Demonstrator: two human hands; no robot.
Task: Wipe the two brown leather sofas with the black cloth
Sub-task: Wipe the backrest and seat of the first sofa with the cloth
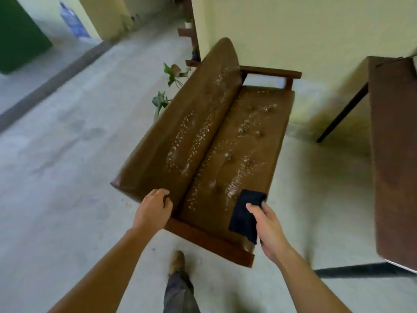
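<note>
A brown leather sofa [243,154] with a wooden frame runs away from me in the middle of the head view. Its seat and backrest are worn, with pale flaked patches and tufted buttons. My right hand [269,229] holds a folded black cloth [244,214] over the near end of the seat. My left hand [153,210] rests with curled fingers on the near end of the backrest. Only one sofa is in view.
A brown table [397,154] with dark legs stands at the right. Potted green plants [167,86] sit behind the sofa's back. A pale wall rises at the far side. My shoe [177,262] and trouser leg stand on the grey concrete floor just before the sofa's wooden armrest [203,240].
</note>
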